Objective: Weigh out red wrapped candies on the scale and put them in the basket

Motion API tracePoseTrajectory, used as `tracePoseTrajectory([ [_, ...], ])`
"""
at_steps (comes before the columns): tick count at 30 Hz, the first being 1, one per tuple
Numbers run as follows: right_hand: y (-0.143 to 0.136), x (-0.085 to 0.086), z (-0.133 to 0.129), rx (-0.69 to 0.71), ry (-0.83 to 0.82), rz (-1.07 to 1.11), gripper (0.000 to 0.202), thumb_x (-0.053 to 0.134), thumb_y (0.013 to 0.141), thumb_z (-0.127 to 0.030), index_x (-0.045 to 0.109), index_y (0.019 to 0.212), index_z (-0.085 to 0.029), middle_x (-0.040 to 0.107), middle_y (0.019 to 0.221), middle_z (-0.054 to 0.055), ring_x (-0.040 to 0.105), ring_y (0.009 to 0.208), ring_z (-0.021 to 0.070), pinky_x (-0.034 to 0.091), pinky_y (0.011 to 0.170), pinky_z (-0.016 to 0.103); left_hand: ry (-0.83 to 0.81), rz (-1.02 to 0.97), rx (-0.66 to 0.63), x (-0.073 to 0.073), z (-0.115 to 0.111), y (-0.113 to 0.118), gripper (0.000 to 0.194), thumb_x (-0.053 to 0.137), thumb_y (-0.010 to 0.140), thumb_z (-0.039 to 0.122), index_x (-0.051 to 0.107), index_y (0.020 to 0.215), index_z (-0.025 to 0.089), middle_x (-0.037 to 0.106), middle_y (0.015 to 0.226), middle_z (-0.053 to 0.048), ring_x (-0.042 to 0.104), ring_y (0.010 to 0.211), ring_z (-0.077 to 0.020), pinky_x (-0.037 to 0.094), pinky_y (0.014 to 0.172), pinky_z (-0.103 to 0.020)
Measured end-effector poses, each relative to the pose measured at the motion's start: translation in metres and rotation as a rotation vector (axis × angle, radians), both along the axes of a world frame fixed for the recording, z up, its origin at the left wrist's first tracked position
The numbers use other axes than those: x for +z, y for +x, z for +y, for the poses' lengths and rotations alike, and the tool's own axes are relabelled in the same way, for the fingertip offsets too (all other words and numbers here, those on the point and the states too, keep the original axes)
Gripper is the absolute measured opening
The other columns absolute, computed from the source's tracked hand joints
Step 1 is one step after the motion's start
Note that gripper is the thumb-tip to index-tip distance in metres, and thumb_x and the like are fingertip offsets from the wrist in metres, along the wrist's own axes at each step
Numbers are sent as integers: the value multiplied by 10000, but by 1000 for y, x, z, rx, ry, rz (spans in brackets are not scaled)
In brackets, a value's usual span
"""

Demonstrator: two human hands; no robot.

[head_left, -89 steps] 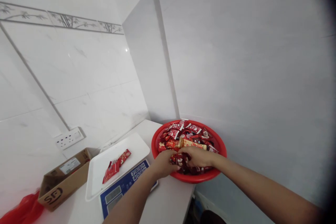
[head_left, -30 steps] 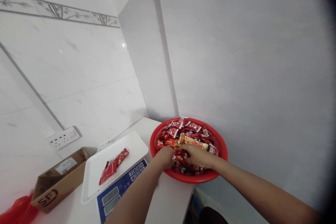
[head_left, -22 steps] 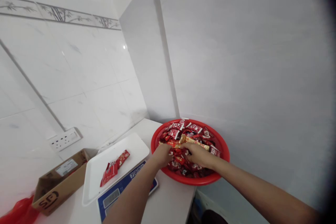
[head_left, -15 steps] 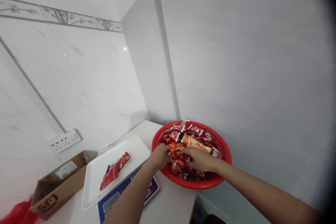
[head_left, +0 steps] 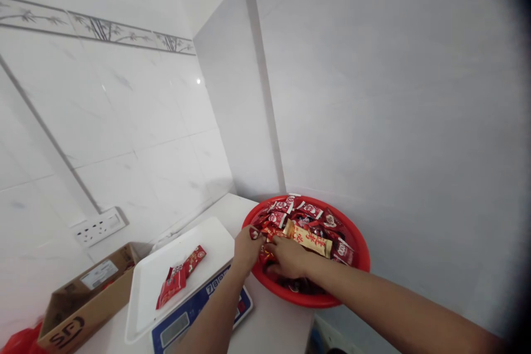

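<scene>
A round red plastic basket (head_left: 362, 249) is heaped with small, mostly red snack packets (head_left: 311, 210). Among them lies a longer gold packet (head_left: 309, 239) with red characters. At the basket's left rim, my left hand (head_left: 246, 248) has its fingers curled round a small red packet (head_left: 254, 234). My right hand (head_left: 288, 257) reaches over the pile, just below the gold packet. Its thumb and fingers are apart and touch the packets, with the fingertips partly hidden. Left of the basket, several red packets (head_left: 180, 276) rest on the white pan (head_left: 143, 287) of a scale.
The scale's blue panel (head_left: 193, 310) sits partly behind my left forearm. A cardboard box (head_left: 89, 310) stands left of the scale, near a red bag (head_left: 22, 340). Wall sockets (head_left: 99, 227) are above the box. Walls meet behind the white table (head_left: 269, 315).
My right hand has moved left across the pile, closer to my left hand. The left hand has shifted slightly up and left to the rim, with a small packet showing in its fingers.
</scene>
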State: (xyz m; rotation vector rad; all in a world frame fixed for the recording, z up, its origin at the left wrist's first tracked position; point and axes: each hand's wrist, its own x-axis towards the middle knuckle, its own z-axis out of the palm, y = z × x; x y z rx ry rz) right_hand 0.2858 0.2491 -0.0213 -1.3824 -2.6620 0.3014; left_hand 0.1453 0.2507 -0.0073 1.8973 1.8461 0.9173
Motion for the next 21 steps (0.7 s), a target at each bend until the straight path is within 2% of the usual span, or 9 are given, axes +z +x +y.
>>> tracePoseTrajectory([
  [5,5,-3,2,-11,-17,61,334,603,674,-247,635,995,-161,573,1074,146,565,940,283,441,765,362,-7,-61,10,-2,-1,-1,40,560,711,193,555,750,193,644,719,20,580,687,-127,410,612,-220],
  [9,16,-3,-1,6,-54,137,225,577,656,-135,639,868,-180,618,996,96,568,915,238,424,752,304,5,-76,3,-4,-3,0,33,569,700,183,563,730,197,645,722,23,581,706,-131,415,637,-228],
  [14,33,-1,-4,-39,-119,285,183,546,697,-162,593,872,-189,647,871,61,586,802,205,424,714,302,3,-116,6,-3,-3,1,42,564,705,176,562,742,196,647,726,20,585,714,-134,433,664,-241],
  [18,45,4,-3,-103,-177,429,139,455,779,-195,544,884,-180,639,886,61,589,808,178,452,744,313,-13,-168,-8,-2,-4,6,46,547,741,213,560,781,193,656,768,4,594,731,-133,455,693,-252],
  [20,48,6,-3,-151,-279,538,159,391,826,-231,514,915,-184,633,901,56,604,780,155,484,711,303,-38,-185,-30,-2,-5,11,76,520,776,238,555,827,193,665,829,-10,602,768,-133,470,708,-254],
  [21,49,7,-3,-184,-388,639,169,373,837,-238,501,938,-189,632,906,51,613,762,143,498,696,299,-58,-193,-43,-3,-5,14,99,495,799,250,549,860,194,665,861,-18,607,779,-132,480,705,-255],
])
